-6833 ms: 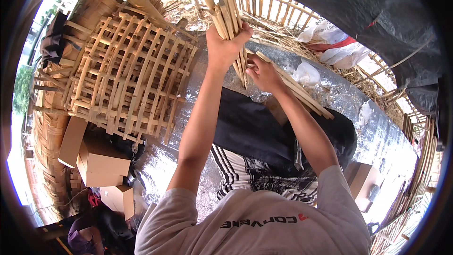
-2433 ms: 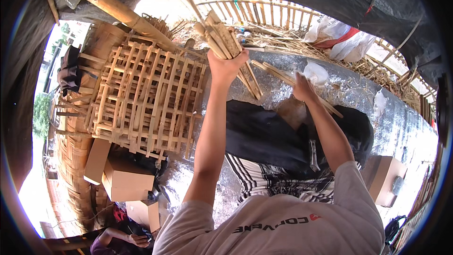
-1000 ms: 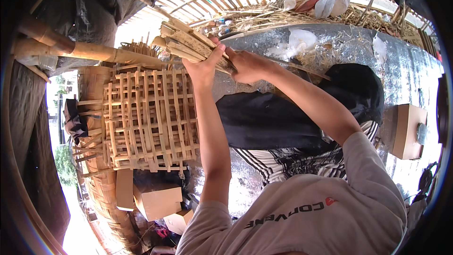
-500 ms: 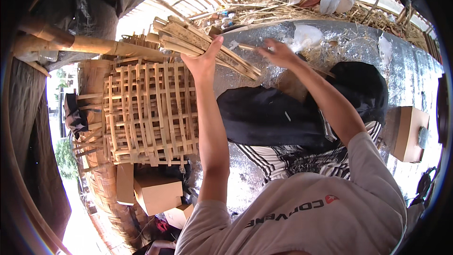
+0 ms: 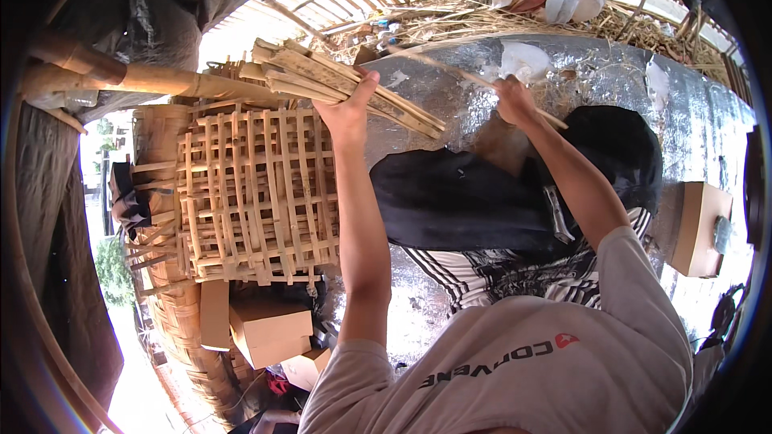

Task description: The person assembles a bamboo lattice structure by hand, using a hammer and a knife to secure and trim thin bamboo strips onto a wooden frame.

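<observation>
Bundle of bamboo strips [image 5: 322, 72] clasped in left hand [image 5: 344, 119], thumb laid across; long axis slanted from upper left to lower right, ends projecting on both sides of the fist. Single strip [image 5: 450, 71] grasped in right hand [image 5: 515, 101], roughly parallel to the bundle, apart from it, above silver sheet [image 5: 615, 76]. Bamboo lattice [image 5: 256, 193] seen below the bundle's upper-left end; lap covered by black cloth [image 5: 450, 205].
</observation>
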### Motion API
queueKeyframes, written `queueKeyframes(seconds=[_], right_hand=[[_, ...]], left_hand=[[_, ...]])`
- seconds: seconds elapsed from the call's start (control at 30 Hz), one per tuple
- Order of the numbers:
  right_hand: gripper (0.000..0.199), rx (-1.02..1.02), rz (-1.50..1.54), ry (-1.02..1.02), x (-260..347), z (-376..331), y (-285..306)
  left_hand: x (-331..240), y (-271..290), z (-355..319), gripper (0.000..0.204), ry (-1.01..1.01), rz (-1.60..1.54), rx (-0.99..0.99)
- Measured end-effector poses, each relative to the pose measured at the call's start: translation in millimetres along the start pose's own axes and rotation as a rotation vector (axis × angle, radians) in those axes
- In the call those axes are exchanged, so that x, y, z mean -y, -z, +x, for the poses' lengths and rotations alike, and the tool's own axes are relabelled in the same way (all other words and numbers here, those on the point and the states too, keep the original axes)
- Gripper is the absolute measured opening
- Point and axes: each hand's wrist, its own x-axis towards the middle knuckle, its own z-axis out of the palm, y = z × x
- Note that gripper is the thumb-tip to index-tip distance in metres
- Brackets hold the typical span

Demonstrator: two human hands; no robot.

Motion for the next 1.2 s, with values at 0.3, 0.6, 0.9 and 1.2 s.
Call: queueKeyframes(seconds=[0.3,0.6,0.9,1.2], right_hand=[[0.014,-0.144,0.697,0.433,150.2,8.7,55.0],[0.020,-0.001,0.251,0.550,145.5,-25.3,13.0],[0.019,-0.010,0.367,0.530,136.1,-12.6,4.0],[0.034,0.132,0.164,0.551,142.0,-26.1,16.4]], left_hand=[[-4.9,0.7,-2.0,0.033,0.066,-0.016,0.049],[9.6,6.1,-2.1,0.047,0.008,-0.006,0.132],[3.2,3.6,-2.3,0.047,0.090,-0.019,0.142],[-2.9,-3.5,-4.9,0.045,0.112,-0.080,0.153]])
